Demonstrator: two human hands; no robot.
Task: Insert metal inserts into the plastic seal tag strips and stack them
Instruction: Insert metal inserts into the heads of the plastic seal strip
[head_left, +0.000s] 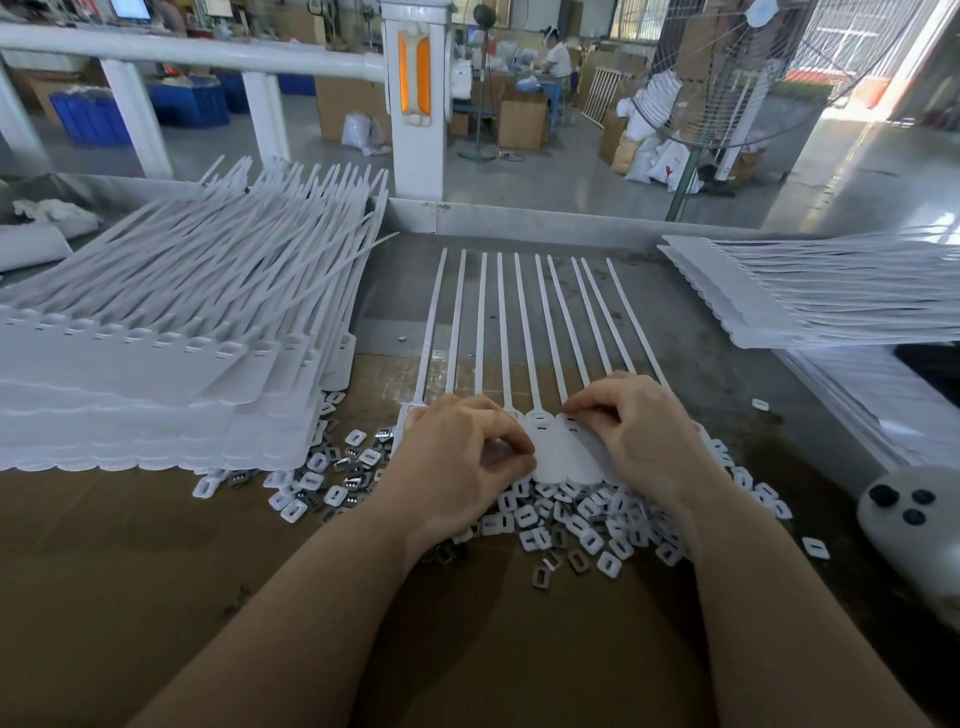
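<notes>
Insert (571, 419) under R fingertips (581, 410) (strip (550, 447)).

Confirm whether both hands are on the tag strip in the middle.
Yes: the left hand and right hand both rest on the tag strip.

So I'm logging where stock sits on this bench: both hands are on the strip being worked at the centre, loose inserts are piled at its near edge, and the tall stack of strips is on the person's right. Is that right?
Not quite: the head view shows the tall stack on the person's left. The rest holds: the left hand and right hand are on the centre strip, with loose inserts at its near edge.
</notes>
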